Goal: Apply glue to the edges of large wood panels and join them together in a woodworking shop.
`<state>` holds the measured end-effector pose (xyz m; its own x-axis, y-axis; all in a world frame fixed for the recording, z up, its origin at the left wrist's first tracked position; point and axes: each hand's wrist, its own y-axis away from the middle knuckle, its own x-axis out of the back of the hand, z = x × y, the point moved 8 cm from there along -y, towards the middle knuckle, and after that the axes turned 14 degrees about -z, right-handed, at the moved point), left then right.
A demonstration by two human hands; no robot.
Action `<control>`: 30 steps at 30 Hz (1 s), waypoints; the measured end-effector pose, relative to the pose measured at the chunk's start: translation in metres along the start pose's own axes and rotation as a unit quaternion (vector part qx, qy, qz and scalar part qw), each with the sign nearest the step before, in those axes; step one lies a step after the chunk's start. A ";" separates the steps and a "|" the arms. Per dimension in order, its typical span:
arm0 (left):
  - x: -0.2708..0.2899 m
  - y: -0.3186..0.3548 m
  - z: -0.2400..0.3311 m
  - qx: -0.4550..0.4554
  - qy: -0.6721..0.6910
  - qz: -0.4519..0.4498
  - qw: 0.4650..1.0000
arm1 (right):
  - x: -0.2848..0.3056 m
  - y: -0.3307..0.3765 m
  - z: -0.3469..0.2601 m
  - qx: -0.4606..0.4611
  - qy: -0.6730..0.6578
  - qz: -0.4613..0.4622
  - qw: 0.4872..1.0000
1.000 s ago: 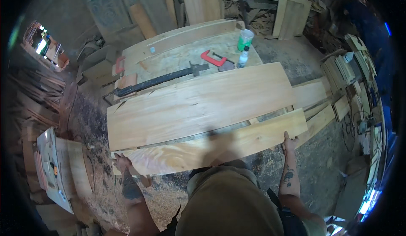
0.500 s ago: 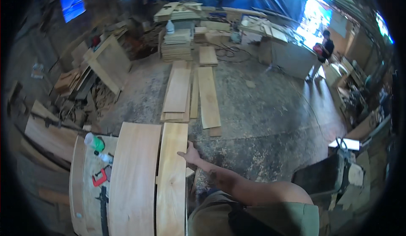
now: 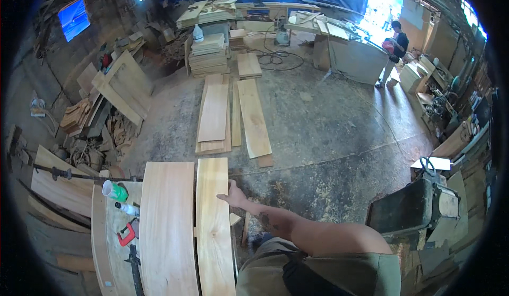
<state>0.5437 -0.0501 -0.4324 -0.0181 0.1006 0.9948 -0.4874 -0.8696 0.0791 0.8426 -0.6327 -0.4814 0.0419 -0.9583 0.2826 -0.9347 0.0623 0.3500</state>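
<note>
One hand [image 3: 233,194], the right, is laid on the far right edge of the narrow plank [image 3: 214,227], fingers gripping that edge. Directly left of the hand, a wider plank [image 3: 167,227] lies alongside on the tabletop [image 3: 106,237]. Further left, a green cup [image 3: 115,191] and a red clamp [image 3: 126,233] are seen. No left hand is in view.

Your right arm comes into view bare from the shoulder down, with no sleeve, watch or glove on it. A dark tattoo marks your forearm. Your right hand [image 3: 234,196] wears no ring that can be made out. You have on an olive-green sleeveless top, with a dark strap across the chest.
</note>
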 end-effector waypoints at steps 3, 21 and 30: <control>0.001 0.007 -0.047 0.036 -0.001 -0.001 0.999 | -0.016 -0.010 0.006 0.013 0.011 0.005 1.000; 0.017 0.110 -0.190 0.116 0.483 0.054 0.866 | -0.043 0.061 -0.104 0.224 -0.073 0.000 0.972; -0.046 0.107 -0.046 0.219 0.852 -0.028 0.475 | -0.261 0.161 -0.066 -0.282 -0.288 -0.427 0.809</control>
<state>0.4525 -0.1258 -0.4722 -0.8781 0.0509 -0.4758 -0.3072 -0.8224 0.4789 0.7044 -0.3537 -0.4397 0.2634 -0.6804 -0.6839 -0.3355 -0.7293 0.5963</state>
